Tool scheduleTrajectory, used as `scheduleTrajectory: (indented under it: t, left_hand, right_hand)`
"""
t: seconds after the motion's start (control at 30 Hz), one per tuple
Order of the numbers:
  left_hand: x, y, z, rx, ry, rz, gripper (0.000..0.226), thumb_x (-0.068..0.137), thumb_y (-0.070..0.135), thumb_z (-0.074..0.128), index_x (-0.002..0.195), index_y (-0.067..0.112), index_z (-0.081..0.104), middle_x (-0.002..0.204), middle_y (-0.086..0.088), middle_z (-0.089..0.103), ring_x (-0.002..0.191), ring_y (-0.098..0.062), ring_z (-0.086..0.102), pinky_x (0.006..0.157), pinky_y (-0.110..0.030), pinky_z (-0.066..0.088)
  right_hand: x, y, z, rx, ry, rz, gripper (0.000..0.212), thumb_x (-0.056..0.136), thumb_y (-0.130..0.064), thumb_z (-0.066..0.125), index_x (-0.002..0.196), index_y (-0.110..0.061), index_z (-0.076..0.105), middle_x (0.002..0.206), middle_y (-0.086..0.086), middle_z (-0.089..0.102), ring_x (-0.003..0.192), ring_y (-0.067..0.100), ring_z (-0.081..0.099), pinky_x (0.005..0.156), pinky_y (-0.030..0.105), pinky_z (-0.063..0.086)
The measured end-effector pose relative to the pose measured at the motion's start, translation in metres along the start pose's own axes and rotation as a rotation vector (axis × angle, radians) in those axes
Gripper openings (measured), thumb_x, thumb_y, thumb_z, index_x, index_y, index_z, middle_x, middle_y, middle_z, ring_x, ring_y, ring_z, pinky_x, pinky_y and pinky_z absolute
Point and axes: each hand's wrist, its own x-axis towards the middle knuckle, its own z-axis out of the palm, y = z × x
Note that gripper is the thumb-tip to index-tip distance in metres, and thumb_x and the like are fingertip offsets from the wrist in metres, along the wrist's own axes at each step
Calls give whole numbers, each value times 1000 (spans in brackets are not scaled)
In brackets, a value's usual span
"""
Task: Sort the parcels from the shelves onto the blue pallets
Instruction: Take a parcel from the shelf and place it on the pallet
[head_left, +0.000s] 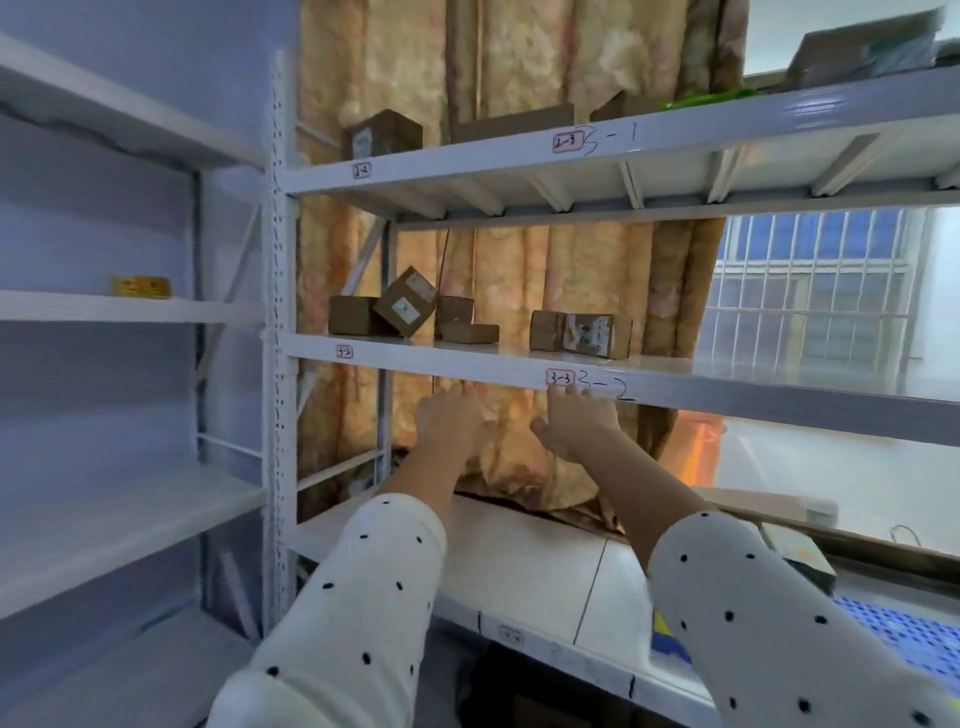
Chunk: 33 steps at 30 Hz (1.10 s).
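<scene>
Several small brown cardboard parcels sit on the middle shelf (467, 358) of the white rack. A tilted parcel (406, 301) leans between two others at the left, and a labelled parcel (597, 335) stands further right. Both my arms reach up in white dotted sleeves. My left hand (452, 423) and my right hand (576, 423) are raised just below the shelf's front edge, fingers extended, holding nothing. More parcels (387, 134) stand on the top shelf. A corner of a blue pallet (904, 636) shows at the lower right.
A second white rack (130, 312) stands to the left with a small yellow item (140, 287) on it. A patterned curtain (519, 260) hangs behind the shelves, and a barred window (810, 291) is at the right. The lower shelf (519, 571) is below my arms.
</scene>
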Motion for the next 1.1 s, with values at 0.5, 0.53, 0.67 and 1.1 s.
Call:
scheduleTrajectory:
  t: [0.5,0.53,0.67,1.1]
  left_hand:
    - [123,-149,22,44,105,97,53,96,46,43,132,8,43,129,-11,49,116,-27,49,91,-39,43]
    - [132,-151,25,-4,96,90,55,96,45,44,134,6,42,132,-12,48,118,-29,48,92,-40,42]
    - [172,-153,35,-314,25,9,49,96,44,45,123,3,47,129,-15,47,116,-33,48,90,-41,45]
    - [330,-164,74,-340,77,62,53,94,49,47,119,3,48,119,-18,50,107,-35,52,87,-42,48]
  right_hand:
    - [140,-102,-8,-43,76,61,50,100,-40,34,139,-8,34,140,14,40,128,32,41,96,41,39]
    - [148,-104,-5,-55,71,61,51,100,-40,34,140,-8,33,141,14,39,129,32,40,97,41,39]
    - [184,-112,6,-119,74,92,52,100,-41,33,140,-9,33,142,14,39,129,31,41,97,40,39]
    - [329,-99,27,-98,110,187,53,101,-43,33,140,-7,34,140,16,43,127,33,44,91,39,41]
